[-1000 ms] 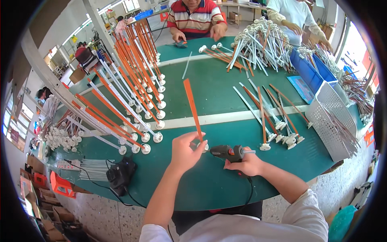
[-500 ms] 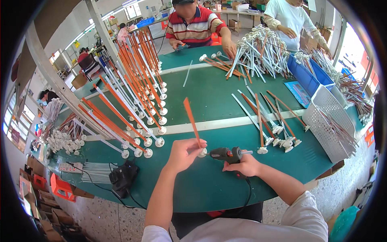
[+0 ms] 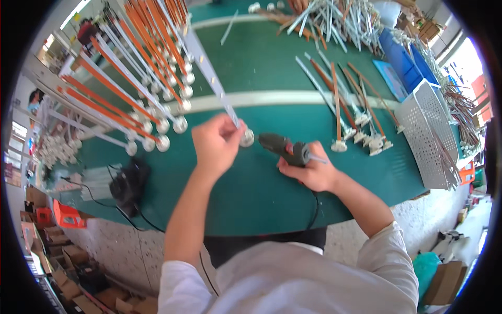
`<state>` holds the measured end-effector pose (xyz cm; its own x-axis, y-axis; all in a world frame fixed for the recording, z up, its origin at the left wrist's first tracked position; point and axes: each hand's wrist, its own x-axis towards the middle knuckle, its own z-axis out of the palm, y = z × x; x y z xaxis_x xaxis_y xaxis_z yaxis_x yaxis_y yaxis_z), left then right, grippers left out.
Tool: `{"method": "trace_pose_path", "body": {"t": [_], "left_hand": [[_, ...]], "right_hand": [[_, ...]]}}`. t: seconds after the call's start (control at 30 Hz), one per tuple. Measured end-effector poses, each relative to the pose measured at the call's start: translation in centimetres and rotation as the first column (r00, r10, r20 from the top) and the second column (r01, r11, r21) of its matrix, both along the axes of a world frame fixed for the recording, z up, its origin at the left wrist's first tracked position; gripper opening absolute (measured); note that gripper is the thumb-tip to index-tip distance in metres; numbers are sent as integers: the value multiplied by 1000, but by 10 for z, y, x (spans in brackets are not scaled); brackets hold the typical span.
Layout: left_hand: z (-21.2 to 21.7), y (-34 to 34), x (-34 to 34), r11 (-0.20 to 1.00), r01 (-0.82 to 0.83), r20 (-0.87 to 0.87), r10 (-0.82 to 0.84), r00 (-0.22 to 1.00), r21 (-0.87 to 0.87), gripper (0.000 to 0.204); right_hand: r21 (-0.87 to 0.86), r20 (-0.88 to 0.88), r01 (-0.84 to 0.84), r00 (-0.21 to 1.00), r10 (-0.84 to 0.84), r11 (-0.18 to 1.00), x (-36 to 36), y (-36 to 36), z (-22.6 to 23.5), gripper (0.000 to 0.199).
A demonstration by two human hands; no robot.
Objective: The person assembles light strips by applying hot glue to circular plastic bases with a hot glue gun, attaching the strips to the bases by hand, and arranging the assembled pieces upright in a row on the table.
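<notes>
My left hand (image 3: 215,146) pinches a long flat strip (image 3: 210,77) near its lower end. The face turned up is pale grey with small yellowish spots. At that end a round white base (image 3: 247,138) pokes out beside my fingers. My right hand (image 3: 315,170) is closed around a dark glue gun (image 3: 282,148) with a translucent glue stick (image 3: 317,158) coming out of its back. The nozzle points left at the white base, a small gap apart from it. Rows of similar orange and white strips on round white bases (image 3: 163,143) stand to the left.
Loose strips with white bases (image 3: 340,146) lie at the right, beside a perforated white basket (image 3: 426,138) and a blue bin (image 3: 400,60). A larger heap (image 3: 334,21) is at the back. Glue sticks (image 3: 97,183) and a black device with a cord (image 3: 129,184) sit front left.
My left hand has turned the strip from its orange side to the pale spotted side; it now leans further left. The view has tilted down. The glue gun stays in my right hand.
</notes>
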<state>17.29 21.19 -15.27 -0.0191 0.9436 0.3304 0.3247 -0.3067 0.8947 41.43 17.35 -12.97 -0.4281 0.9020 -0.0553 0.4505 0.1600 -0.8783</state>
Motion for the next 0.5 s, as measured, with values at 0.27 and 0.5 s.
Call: {"method": "trace_pose_path", "body": {"t": [0.27,0.5], "left_hand": [[2,7,1,999,52,-53,-51,997,16,11],[1,7,3,998,57,-42,-57,997,3,10]], "right_hand": [[122,-19,-27,999,30,992,-6,-1,-12,18],[104,31,-98,995,95,990,-7,-4,-12,8]]}}
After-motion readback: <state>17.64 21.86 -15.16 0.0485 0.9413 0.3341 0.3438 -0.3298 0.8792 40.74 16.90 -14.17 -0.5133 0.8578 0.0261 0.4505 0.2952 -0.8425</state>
